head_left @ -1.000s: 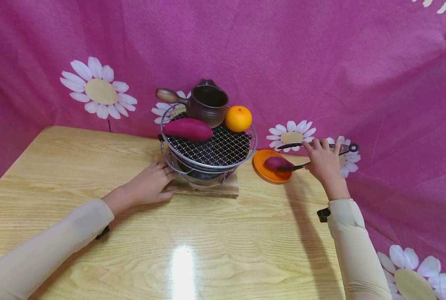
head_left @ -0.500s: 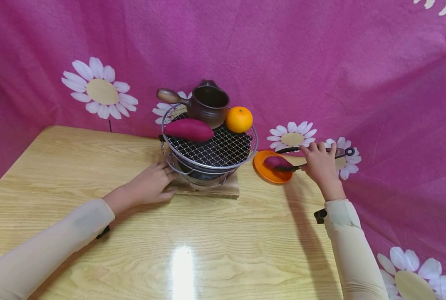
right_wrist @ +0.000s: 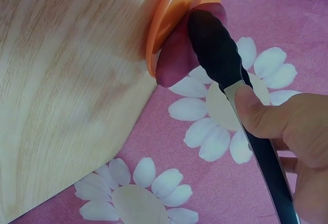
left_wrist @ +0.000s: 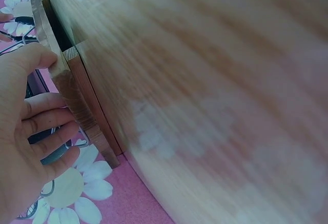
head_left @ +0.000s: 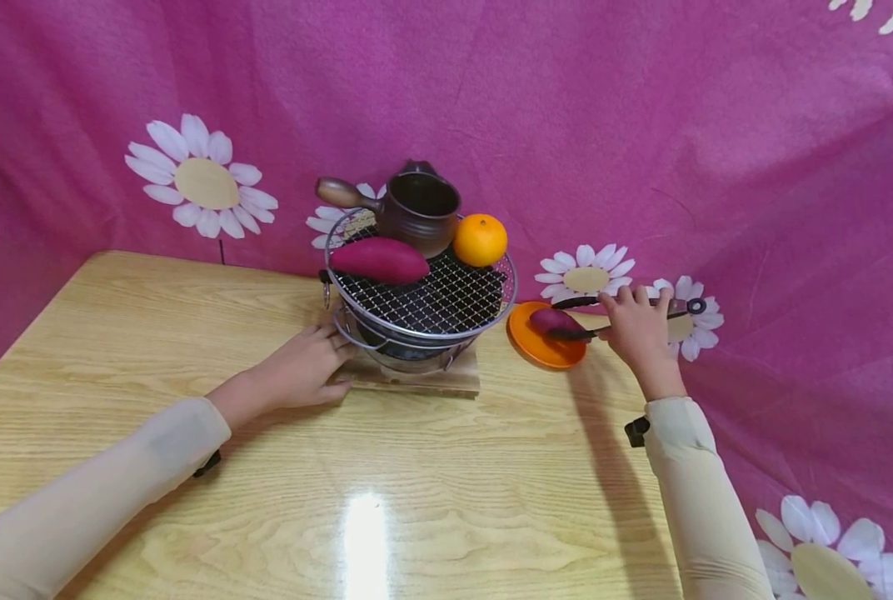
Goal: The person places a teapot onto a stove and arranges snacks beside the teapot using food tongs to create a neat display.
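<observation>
In the head view my right hand (head_left: 639,333) grips black tongs (head_left: 679,307), thumb on one arm and fingers on the other. The tongs' arms stand apart over a small orange plate (head_left: 540,354), one at each side of a short purple sweet potato (head_left: 548,320). In the right wrist view a black scalloped tip (right_wrist: 215,44) covers part of the sweet potato (right_wrist: 177,55); whether it touches is unclear. My left hand (head_left: 300,367) rests at the left end of a wooden board (head_left: 416,380), thumb on its edge (left_wrist: 77,96) and fingers loosely extended.
On the board stands a round grill (head_left: 446,292) with a mesh top. It bears a long magenta sweet potato (head_left: 381,260), a brown pot (head_left: 416,221) with a side handle and an orange (head_left: 480,240). A flowered pink cloth (head_left: 446,100) hangs behind the wooden table (head_left: 281,517).
My right hand and the tongs have shifted slightly left and down, bringing the upper tong arm closer to the sweet potato. My left hand has stayed at the board.
</observation>
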`<action>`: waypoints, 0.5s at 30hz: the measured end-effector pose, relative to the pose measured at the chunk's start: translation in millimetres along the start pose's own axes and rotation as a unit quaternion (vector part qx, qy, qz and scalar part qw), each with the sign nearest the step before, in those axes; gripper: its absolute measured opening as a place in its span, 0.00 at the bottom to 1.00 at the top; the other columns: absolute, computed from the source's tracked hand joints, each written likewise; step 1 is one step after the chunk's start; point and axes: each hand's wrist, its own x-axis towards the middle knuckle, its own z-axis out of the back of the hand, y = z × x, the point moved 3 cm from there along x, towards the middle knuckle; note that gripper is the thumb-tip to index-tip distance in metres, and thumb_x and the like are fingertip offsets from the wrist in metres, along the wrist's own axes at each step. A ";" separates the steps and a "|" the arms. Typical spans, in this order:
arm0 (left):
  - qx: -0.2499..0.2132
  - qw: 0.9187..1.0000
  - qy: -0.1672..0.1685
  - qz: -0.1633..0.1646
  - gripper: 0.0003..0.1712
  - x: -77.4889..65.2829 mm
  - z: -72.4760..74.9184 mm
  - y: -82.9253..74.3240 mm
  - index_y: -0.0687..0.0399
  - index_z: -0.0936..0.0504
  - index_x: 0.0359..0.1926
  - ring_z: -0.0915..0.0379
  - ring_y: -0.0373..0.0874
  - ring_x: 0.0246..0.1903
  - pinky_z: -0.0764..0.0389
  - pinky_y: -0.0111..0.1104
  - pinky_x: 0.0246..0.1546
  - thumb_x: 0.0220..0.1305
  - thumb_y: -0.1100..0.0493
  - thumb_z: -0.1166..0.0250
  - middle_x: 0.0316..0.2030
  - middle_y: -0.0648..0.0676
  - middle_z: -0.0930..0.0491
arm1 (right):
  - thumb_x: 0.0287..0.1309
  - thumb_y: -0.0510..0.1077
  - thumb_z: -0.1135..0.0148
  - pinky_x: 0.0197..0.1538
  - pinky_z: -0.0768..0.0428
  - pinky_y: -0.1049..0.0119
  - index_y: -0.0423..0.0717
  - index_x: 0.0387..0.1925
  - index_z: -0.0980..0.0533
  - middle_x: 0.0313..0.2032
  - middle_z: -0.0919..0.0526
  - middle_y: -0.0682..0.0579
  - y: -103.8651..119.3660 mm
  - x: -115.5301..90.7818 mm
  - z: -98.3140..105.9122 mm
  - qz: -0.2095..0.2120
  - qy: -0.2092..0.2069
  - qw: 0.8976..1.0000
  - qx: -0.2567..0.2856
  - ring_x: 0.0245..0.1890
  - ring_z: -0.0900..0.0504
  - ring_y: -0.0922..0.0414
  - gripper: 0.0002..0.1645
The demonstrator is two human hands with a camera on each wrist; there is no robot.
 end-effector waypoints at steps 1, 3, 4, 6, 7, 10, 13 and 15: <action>0.000 1.000 0.000 -0.001 0.27 0.2 0.0 0.0 0.63 0.18 0.54 0.24 0.63 0.58 0.25 0.54 0.63 0.58 0.50 0.30 0.54 0.64 0.17 | 0.49 0.41 0.23 0.64 0.49 0.25 0.41 0.60 0.26 0.49 0.26 0.31 0.1 0.1 -0.3 0.000 0.000 1.000 0.000 0.55 0.33 0.32 0.35; 0.002 1.000 0.000 -0.001 0.27 0.3 0.4 -0.4 0.63 0.17 0.54 0.24 0.62 0.58 0.25 0.54 0.63 0.58 0.50 0.30 0.54 0.64 0.17 | 0.50 0.41 0.24 0.64 0.49 0.25 0.41 0.60 0.26 0.49 0.26 0.31 0.0 0.2 -1.0 0.000 0.001 1.000 -0.001 0.56 0.33 0.32 0.35; 0.003 1.000 0.000 -0.001 0.27 0.3 0.6 -0.6 0.64 0.17 0.53 0.24 0.62 0.58 0.25 0.54 0.62 0.58 0.50 0.30 0.53 0.64 0.16 | 0.50 0.41 0.24 0.64 0.49 0.25 0.41 0.60 0.26 0.50 0.26 0.31 -0.1 0.2 -1.2 -0.001 0.002 1.000 -0.001 0.56 0.33 0.32 0.35; 0.005 1.000 0.000 -0.002 0.27 0.2 1.4 -1.3 0.64 0.18 0.53 0.24 0.62 0.57 0.25 0.54 0.62 0.58 0.50 0.30 0.53 0.64 0.16 | 0.50 0.41 0.24 0.65 0.49 0.25 0.41 0.61 0.26 0.50 0.26 0.32 -0.2 0.3 -1.6 -0.002 0.005 1.000 -0.001 0.56 0.34 0.32 0.35; 0.005 1.000 -0.001 -0.002 0.26 0.3 1.8 -1.5 0.64 0.18 0.53 0.24 0.62 0.57 0.25 0.54 0.62 0.58 0.51 0.30 0.53 0.64 0.16 | 0.51 0.41 0.24 0.65 0.49 0.25 0.41 0.61 0.26 0.50 0.26 0.32 -0.1 0.5 -1.7 -0.002 0.006 1.000 -0.002 0.57 0.34 0.32 0.35; 0.005 1.000 -0.001 -0.001 0.26 0.5 3.2 -2.1 0.64 0.18 0.53 0.24 0.62 0.58 0.25 0.54 0.63 0.59 0.51 0.30 0.54 0.64 0.17 | 0.51 0.41 0.25 0.65 0.49 0.24 0.41 0.60 0.26 0.50 0.26 0.32 0.3 1.0 -1.7 -0.002 0.008 1.000 0.001 0.57 0.34 0.32 0.34; 0.007 1.000 0.000 -0.001 0.26 0.4 3.9 -2.6 0.64 0.18 0.53 0.24 0.62 0.58 0.25 0.54 0.63 0.59 0.51 0.30 0.54 0.64 0.17 | 0.51 0.40 0.25 0.64 0.48 0.24 0.40 0.60 0.26 0.50 0.26 0.32 1.6 1.0 -1.3 -0.001 0.007 1.000 0.006 0.57 0.34 0.32 0.34; 0.008 1.000 0.003 0.000 0.27 0.3 3.7 -2.6 0.64 0.18 0.54 0.24 0.62 0.58 0.25 0.54 0.63 0.59 0.51 0.30 0.54 0.64 0.17 | 0.51 0.40 0.25 0.63 0.47 0.26 0.40 0.60 0.26 0.50 0.26 0.32 2.3 1.0 -1.3 0.000 0.006 1.000 0.005 0.57 0.34 0.32 0.34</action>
